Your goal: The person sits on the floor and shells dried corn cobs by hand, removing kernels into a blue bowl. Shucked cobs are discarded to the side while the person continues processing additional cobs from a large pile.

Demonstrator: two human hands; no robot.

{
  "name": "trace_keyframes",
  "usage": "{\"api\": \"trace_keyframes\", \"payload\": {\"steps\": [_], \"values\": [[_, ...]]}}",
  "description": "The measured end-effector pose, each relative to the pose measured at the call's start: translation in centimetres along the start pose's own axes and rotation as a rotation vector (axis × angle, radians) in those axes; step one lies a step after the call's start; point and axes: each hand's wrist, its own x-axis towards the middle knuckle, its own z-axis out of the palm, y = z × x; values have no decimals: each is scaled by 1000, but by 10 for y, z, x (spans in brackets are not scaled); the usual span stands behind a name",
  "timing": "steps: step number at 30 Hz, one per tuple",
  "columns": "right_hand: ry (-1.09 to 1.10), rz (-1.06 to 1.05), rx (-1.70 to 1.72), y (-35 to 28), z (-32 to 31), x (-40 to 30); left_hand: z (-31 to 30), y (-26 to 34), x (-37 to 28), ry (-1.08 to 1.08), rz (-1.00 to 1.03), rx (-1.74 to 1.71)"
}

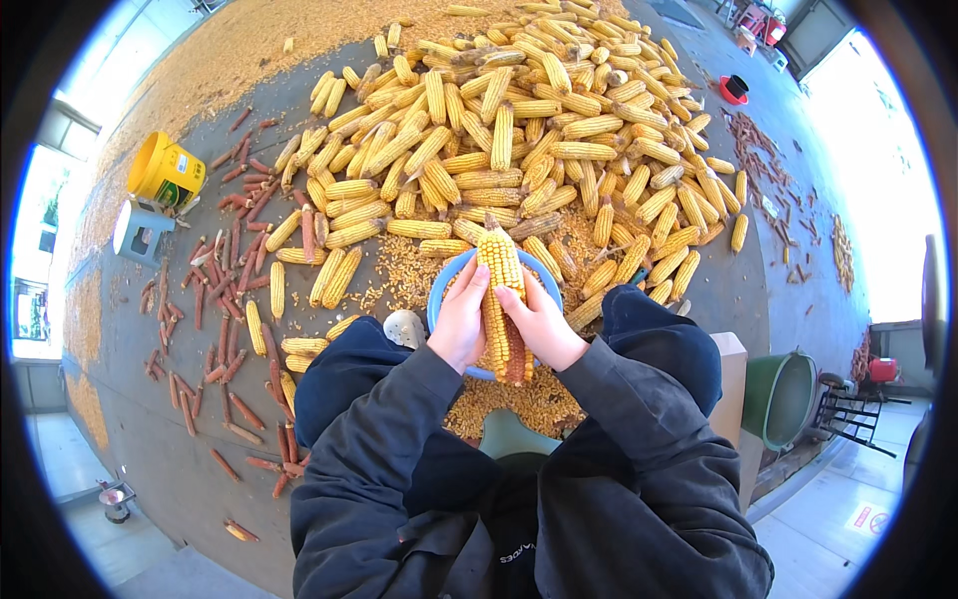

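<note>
Between my two hands is a dried ear of corn (500, 277), its tip pointing away from me. My left hand (462, 318) wraps its left side, and my right hand (545, 320) grips its right side with the thumb on the kernels. A strip of bare reddish cob shows on the ear's lower right, where kernels are gone. Beneath it sits a round blue basin (552, 278), partly hidden by my hands, with some kernels visible inside. Loose kernels (516, 404) cover the floor between my legs, around the front of a green stool (513, 434).
A large heap of corn ears (524, 127) rises just beyond the basin. Stripped red cobs (224, 277) litter the floor at left, near a yellow bucket (161, 168) and a light-blue stool (142, 228). At right stand a cardboard box (730, 359) and a green tub (778, 400).
</note>
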Motion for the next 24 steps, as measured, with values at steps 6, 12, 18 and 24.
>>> {"api": "trace_keyframes", "payload": {"steps": [6,12,18,24], "values": [[-68,-30,29,-2,-2,-4,-7,1,3,2,-26,-32],[-19,159,424,-11,6,3,1,-3,4,67,70,-11],[61,137,-95,4,6,4,-7,-14,6,80,96,74],[137,38,-367,0,13,-7,-11,-10,7,54,49,75]]}}
